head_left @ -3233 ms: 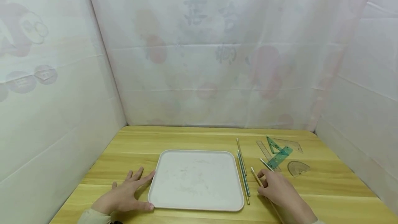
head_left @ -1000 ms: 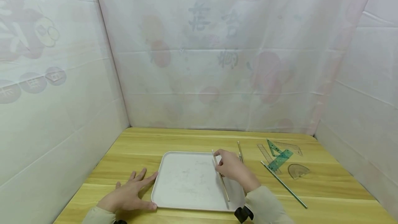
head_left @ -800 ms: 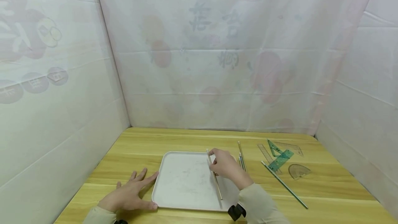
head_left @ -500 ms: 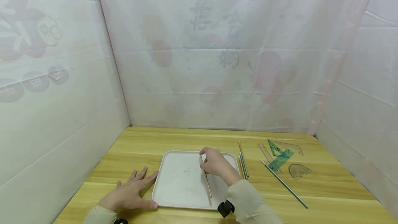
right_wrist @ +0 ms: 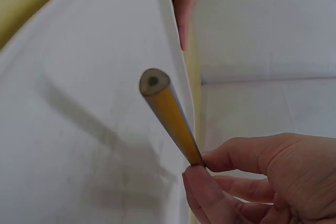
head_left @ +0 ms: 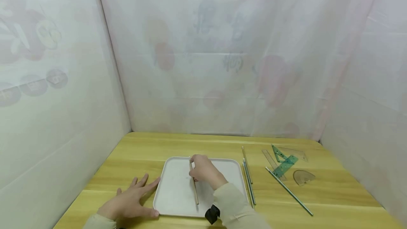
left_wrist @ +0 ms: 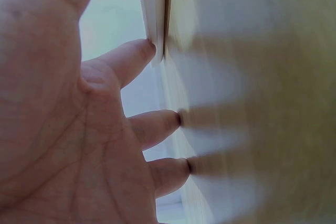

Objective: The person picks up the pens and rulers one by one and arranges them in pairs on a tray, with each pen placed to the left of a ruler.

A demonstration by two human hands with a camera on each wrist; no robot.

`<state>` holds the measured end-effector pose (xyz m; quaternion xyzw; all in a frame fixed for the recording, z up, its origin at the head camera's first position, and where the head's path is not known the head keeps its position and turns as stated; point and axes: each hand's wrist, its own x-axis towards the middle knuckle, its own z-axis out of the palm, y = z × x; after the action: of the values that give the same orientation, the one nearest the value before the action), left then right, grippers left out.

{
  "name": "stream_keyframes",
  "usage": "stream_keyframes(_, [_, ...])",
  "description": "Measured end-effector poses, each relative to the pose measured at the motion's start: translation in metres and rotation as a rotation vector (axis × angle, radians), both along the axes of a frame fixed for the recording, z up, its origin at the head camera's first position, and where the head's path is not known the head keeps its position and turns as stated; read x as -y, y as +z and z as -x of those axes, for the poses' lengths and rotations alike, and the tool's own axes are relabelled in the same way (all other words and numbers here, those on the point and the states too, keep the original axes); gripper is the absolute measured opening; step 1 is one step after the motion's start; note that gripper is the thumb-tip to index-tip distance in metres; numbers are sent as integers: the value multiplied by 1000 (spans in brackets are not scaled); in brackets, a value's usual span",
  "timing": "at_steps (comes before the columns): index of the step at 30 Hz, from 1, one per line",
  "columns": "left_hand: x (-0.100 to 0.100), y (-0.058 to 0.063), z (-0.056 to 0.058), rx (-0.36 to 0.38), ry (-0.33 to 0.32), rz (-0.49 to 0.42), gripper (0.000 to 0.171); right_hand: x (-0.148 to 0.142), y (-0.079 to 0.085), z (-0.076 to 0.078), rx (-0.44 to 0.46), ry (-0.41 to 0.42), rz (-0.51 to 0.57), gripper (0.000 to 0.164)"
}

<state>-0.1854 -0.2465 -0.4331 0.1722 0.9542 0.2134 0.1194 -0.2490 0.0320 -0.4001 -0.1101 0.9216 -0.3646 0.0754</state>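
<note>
My right hand (head_left: 205,170) pinches a yellow pencil (right_wrist: 173,121) between thumb and fingers, over the left-middle of a white tray (head_left: 178,195). In the right wrist view the pencil's flat, unsharpened end with its dark core faces the camera, and its shadow falls on the tray. At the tray's left side, my left hand (head_left: 130,200) lies with fingers spread and straight. In the left wrist view one fingertip touches the tray's edge (left_wrist: 152,11), while two others press on the wooden table (left_wrist: 294,129).
Several pencils (head_left: 248,179) lie along the tray's right side. Further right is a single green pencil (head_left: 289,192), near a green ruler (head_left: 286,166), a green set square (head_left: 278,154), a clear ruler (head_left: 269,158), a clear set square (head_left: 297,152) and a protractor (head_left: 303,177). Fabric walls surround the table.
My right hand has carried the yellow pencil from the table right of the tray leftward across it. The left hand has stayed at the tray's left edge.
</note>
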Motion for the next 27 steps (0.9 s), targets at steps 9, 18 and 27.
stream_keyframes(9, [2,-8,-5,18,20,-1,111,29,-20,4,-13,-1,-23,40])
stream_keyframes(18, [2,-9,-3,16,24,-5,111,45,-23,5,-50,-18,-75,23])
stream_keyframes(27, [1,-3,-1,-11,21,7,109,65,-69,50,-95,-15,-169,30])
